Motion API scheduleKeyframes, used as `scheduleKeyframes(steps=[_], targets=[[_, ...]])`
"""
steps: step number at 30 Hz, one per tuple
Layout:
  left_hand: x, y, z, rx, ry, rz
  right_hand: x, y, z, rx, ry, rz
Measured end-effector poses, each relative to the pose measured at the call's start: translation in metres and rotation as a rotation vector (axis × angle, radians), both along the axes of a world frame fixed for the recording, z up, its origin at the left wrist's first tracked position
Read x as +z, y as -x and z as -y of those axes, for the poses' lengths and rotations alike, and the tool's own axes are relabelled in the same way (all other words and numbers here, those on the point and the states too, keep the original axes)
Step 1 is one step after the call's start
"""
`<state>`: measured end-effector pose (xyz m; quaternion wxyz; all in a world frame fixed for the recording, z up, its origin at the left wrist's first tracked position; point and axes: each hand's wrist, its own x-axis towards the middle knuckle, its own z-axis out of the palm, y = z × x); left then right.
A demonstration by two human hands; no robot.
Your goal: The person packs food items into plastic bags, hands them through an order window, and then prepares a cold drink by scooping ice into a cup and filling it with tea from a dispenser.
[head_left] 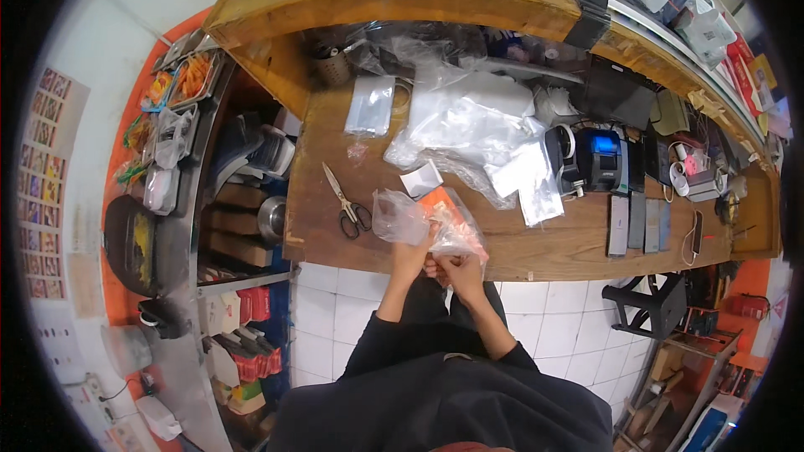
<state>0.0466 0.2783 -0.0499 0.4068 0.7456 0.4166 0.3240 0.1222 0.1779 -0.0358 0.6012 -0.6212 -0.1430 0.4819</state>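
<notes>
At the wooden table's near edge both of my hands are close together over a clear plastic bag (461,238) with something orange in or under it. My left hand (408,259) is closed on a piece of clear plastic (397,218) that puffs out to its left. With bent fingers, my right hand (461,274) pinches the near edge of the bag. The exact spot between the fingertips is too small to make out. A small white open box (421,179) lies just beyond the bag. Black-handled scissors (347,208) rest with blades apart to the left.
A large heap of clear plastic bags (469,113) covers the table's middle. Behind the scissors lies a stack of flat clear sleeves (369,105). A black label printer (601,159) stands right, near several flat boxes (619,224). A black step stool (651,305) is on the tiled floor.
</notes>
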Motion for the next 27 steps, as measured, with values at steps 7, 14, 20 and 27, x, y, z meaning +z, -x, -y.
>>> scheduleKeyframes(steps=[7, 14, 20, 27], targets=[[-0.037, 0.008, 0.010, -0.049, -0.081, -0.206, 0.037, -0.062, -0.008, 0.280, 0.002, 0.326], [-0.022, 0.006, 0.015, -0.025, 0.012, 0.096, 0.018, -0.036, -0.018, 0.080, -0.097, 0.680], [-0.031, 0.012, 0.018, 0.001, 0.257, 0.110, 0.013, -0.042, -0.018, 0.170, -0.086, 0.536], [-0.010, 0.004, 0.022, 0.120, 0.256, 0.245, 0.011, -0.047, -0.019, 0.218, -0.089, 0.541]])
